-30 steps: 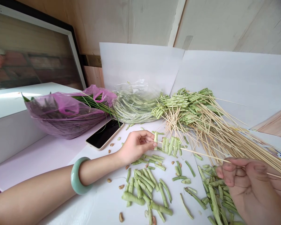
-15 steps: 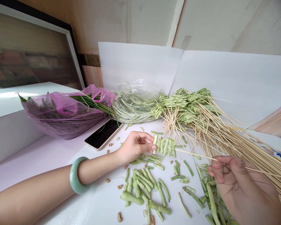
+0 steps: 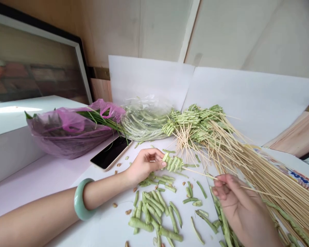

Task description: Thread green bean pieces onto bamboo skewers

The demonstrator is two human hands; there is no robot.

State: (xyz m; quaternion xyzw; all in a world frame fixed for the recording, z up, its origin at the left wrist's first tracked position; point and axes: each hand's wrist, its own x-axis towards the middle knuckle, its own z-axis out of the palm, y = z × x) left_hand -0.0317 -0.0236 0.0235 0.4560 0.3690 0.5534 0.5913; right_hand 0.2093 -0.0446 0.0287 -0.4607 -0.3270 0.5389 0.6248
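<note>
My left hand (image 3: 145, 167), with a pale green bangle (image 3: 82, 199) on the wrist, is closed, thumb and fingers pinching a short piece of green bean (image 3: 166, 157). Beside that piece, several cut bean pieces (image 3: 175, 164) sit in a row across a thin bamboo skewer (image 3: 199, 172). My right hand (image 3: 243, 207) is closed on the skewer's bare length, whose tail sticks out behind the fingers to the right. Below the hands, loose cut bean pieces (image 3: 154, 206) lie on the white surface. More beans (image 3: 225, 223) lie partly under my right hand.
Bean-loaded skewers (image 3: 198, 118) are piled at the back, their bare sticks (image 3: 278, 181) running to the right. A clear bag of long beans (image 3: 144, 121), a purple bag (image 3: 72, 132) of green stalks and a phone (image 3: 110, 152) stand left of them. White boards (image 3: 149, 80) stand behind.
My right hand has moved left, closer to my left hand, along with its grip on the skewer. The left hand keeps its pinch at the bean piece. The camera view has shifted slightly.
</note>
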